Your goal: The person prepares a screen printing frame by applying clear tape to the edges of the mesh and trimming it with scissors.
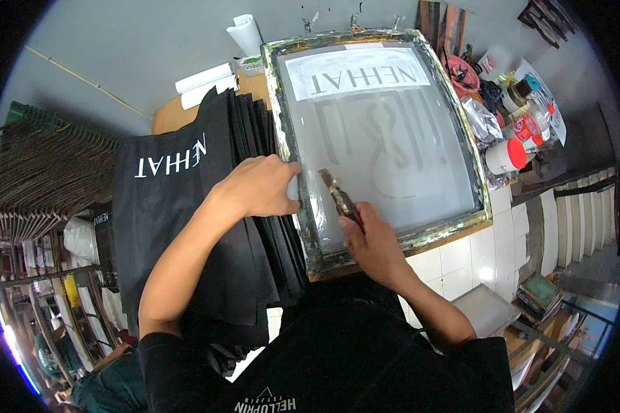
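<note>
A screen-printing frame [483, 199] lies tilted in front of me, its rim crusted with dried paint. Its grey mesh [427, 186] carries a white lettered stencil strip [357, 71] at the far end and faint ghost marks below. My left hand [262, 184] grips the frame's left edge, thumb and fingers curled about it. In my right hand [375, 242] is a narrow, paint-stained hand tool [341, 197] with a dark handle; its brownish tip is over the mesh's left part. I cannot make out its exact kind. Beside my left arm hang black fabric bags [165, 206] with white lettering.
White paper rolls [207, 82] stand behind the bags. Right of the frame are a red-lidded tub [506, 156], a pink basin [463, 74] and several bottles. Racks with stacked frames [541, 292] stand at the lower right. Another person's dark sleeve [110, 385] shows at lower left.
</note>
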### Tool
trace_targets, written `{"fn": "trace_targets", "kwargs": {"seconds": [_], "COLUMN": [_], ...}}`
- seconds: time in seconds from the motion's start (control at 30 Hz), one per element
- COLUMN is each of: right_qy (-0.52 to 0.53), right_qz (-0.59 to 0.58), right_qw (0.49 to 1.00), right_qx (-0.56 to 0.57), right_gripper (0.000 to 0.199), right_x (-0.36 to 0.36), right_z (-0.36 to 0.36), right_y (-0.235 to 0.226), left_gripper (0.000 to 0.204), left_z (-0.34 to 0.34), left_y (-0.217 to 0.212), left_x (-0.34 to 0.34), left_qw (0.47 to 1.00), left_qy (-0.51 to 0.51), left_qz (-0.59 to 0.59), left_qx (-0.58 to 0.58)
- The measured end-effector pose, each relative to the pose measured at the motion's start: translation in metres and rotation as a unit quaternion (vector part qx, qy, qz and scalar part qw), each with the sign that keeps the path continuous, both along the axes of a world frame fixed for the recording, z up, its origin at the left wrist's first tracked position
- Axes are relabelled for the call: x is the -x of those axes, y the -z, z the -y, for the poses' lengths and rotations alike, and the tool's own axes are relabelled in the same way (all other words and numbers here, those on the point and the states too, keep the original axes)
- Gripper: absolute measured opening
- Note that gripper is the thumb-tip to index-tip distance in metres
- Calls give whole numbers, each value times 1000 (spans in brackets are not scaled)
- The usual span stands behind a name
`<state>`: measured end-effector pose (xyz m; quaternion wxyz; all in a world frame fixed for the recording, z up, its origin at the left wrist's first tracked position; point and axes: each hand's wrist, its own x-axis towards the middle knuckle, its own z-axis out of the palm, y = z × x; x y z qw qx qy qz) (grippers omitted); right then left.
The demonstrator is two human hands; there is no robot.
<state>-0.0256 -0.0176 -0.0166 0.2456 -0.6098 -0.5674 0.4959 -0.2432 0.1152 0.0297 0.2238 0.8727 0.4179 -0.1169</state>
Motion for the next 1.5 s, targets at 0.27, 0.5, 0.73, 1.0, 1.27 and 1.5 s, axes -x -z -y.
{"fn": "trace_targets", "kwargs": {"seconds": [0.27,0.5,0.73,1.0,1.27,1.5], "right_qy": [8,-21,-29,-6,350,365], "right_qz": [17,93,139,86,50,201], "right_qw": [998,995,985,995,931,874], "right_qx": [-59,-33,-102,-51,-91,-250], "right_gripper": [42,58,68,41,42,45], "right_x": [42,54,65,3,-156,-321], "right_z": [25,28,24,47,-8,-91], "right_y": [17,19,42,-27,-49,24], "left_gripper": [45,45,42,33,44,56], "left_z": [8,14,19,18,15,17], "left_y": [5,10,10,7,2,-9], "left_x": [-2,-10,-17,-16,-16,-19], "left_qw": [999,997,996,995,997,998], "left_qy": [10,-5,-16,-14,-14,-26], "left_qz": [11,-3,-7,-5,-27,-51], "left_qx": [-49,-81,-92,-100,-71,-35]}}
